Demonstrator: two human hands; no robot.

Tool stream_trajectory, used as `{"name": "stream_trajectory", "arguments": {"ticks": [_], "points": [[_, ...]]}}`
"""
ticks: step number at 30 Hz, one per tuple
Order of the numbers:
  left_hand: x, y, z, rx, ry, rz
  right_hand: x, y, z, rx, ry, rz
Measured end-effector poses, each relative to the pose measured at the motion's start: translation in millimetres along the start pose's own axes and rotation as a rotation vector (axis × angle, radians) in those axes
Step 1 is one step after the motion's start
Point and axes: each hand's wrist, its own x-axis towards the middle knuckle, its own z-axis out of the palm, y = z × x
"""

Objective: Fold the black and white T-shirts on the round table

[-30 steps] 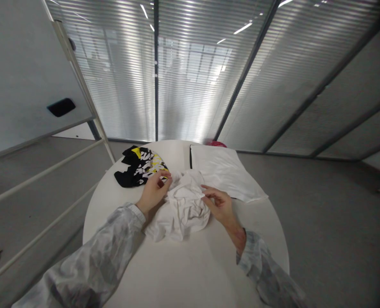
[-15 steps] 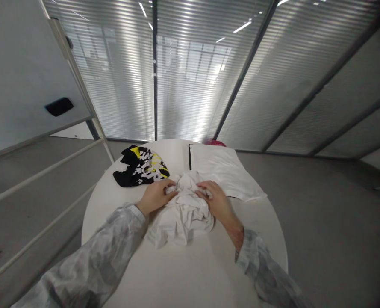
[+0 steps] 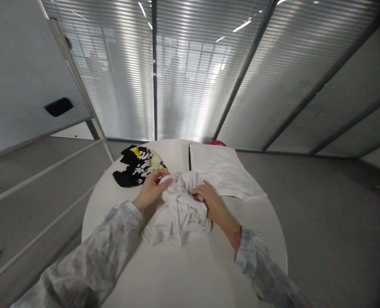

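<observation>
A crumpled white garment [image 3: 178, 214] lies bunched on the round white table [image 3: 183, 278]; its kind is hidden by the folds. At its upper left, my left hand [image 3: 153, 188] pinches the fabric between thumb and fingers. On the other side, my right hand [image 3: 212, 202] grips a fold with bent fingers, the fingertips partly buried in the cloth. Just beyond my left hand lies a black garment [image 3: 130, 169] with white and yellow print. Past my right hand, a flat white piece of fabric [image 3: 223, 169] with a dark left edge is spread out.
Something red [image 3: 216, 143] shows at the table's far edge. To the left stands a whiteboard [image 3: 19, 64] on a pale metal frame [image 3: 45, 171], with a black eraser-like object [image 3: 59, 107] on it. A glass partition with blinds [image 3: 186, 85] rises behind the table.
My left hand has shifted slightly left and away from me, drawing the garment's upper edge along. My right hand has moved a little left, its fingers closing further into the folds.
</observation>
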Motion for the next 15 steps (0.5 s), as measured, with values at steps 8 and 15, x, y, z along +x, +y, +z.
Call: {"name": "stream_trajectory", "arguments": {"ticks": [8, 15], "points": [[-13.5, 4.8, 10.0, 0.026, -0.183, 0.004, 0.1, 1.7, 14.8, 0.134, 0.266, 0.105], [-26.5, 5.3, 19.5, 0.248, -0.243, 0.121, 2.7, 7.4, 30.4, 0.135, 0.259, 0.149]]}}
